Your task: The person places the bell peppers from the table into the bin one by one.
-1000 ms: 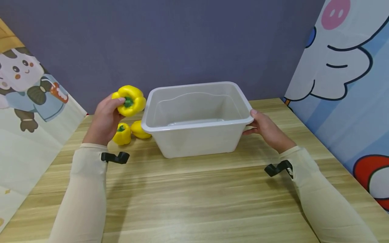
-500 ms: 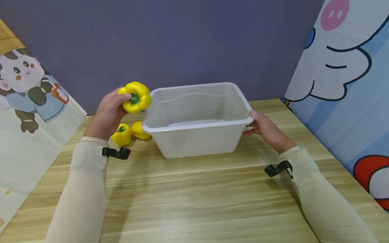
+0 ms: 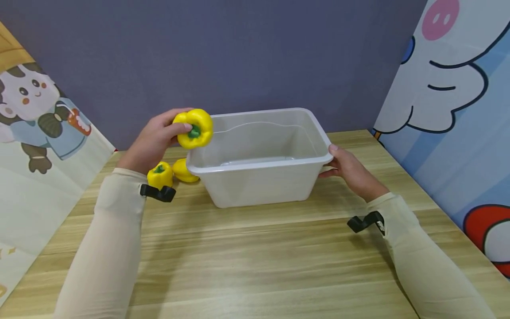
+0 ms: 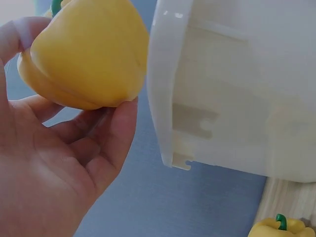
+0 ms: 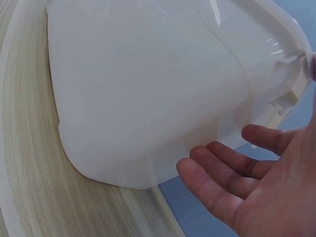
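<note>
My left hand holds a yellow bell pepper between thumb and fingers, its green stem facing me. The pepper overlaps the left rim of a white plastic bin in the head view; in the left wrist view the pepper is right at the bin's rim. At the bin's right end, my right hand grips the rim, thumb on top and fingers beneath. The right wrist view shows those fingertips against the bin's outer wall. Inside the bin, the visible floor is bare.
Two more yellow peppers lie on the wooden table left of the bin: an upright one and another on its side. A grey-blue partition stands behind, with printed cartoon panels on both sides.
The left hand has carried its bell pepper rightward, from beside the bin to its left rim. The right hand and the bin have stayed in place.
</note>
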{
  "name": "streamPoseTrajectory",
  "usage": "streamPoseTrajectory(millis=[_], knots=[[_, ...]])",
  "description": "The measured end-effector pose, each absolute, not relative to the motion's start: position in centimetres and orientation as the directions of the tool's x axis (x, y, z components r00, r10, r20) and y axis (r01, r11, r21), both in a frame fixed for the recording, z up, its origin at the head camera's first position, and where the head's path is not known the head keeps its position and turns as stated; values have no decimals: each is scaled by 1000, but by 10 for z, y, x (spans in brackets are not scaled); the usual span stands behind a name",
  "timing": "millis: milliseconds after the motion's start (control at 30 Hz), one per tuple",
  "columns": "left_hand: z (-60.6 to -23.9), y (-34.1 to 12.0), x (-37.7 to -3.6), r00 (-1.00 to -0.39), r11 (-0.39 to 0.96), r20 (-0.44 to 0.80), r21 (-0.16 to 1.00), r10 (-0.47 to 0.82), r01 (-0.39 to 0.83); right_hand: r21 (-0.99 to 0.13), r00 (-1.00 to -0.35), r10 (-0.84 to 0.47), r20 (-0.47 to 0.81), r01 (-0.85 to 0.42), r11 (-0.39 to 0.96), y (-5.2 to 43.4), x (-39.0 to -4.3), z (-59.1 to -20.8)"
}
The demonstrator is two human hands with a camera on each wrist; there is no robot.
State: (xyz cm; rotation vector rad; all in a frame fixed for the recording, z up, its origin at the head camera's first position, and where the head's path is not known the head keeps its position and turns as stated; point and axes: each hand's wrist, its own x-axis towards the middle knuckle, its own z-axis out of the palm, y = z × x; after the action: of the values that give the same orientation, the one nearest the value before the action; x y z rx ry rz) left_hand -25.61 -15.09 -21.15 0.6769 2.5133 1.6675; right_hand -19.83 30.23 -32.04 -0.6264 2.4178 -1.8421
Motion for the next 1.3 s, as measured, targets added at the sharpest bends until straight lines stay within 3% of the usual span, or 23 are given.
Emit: streamPoseTrajectory(millis=[467,1300], knots=[[-201,-141,-256,-873,377,82,879,481,291,-938,-921,-333,203,-281,204,304,-199,-323],[-187,-127,-265,-846,525,-18,791,533,314,-938,-926,-309,216,-284,196,303,-203,-324]])
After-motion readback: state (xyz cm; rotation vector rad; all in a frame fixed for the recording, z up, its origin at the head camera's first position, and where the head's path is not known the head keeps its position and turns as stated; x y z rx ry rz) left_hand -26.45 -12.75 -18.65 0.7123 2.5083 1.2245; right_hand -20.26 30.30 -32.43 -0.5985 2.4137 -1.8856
